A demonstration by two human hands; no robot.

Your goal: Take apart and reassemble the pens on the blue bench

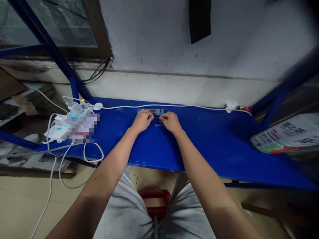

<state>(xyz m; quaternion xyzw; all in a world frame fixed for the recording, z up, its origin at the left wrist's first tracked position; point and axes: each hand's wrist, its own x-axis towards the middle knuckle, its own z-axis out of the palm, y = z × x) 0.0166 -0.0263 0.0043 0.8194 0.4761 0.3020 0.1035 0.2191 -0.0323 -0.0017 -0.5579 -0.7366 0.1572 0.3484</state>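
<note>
table (204,139): deep blue, plain, seen across the middle of the frame
frame (53,53): the same blue, upper left
strips (156,112): dark, banded with pale and bluish marks, at centre by the fingertips
cable (174,106): white, along the table's far edge
chargers (58,131): white with light blue patches, at left
wall (199,43): whitish, speckled with grey, upper half
bag (286,134): white and green, printed with dark characters, a red edge, at right
stool (156,202): red, lower centre
shorts (127,212): light grey, bottom

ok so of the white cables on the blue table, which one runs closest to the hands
The long white cable along the table's back edge, passing just beyond both hands. The other cables loop at the table's left end by the chargers.
</note>
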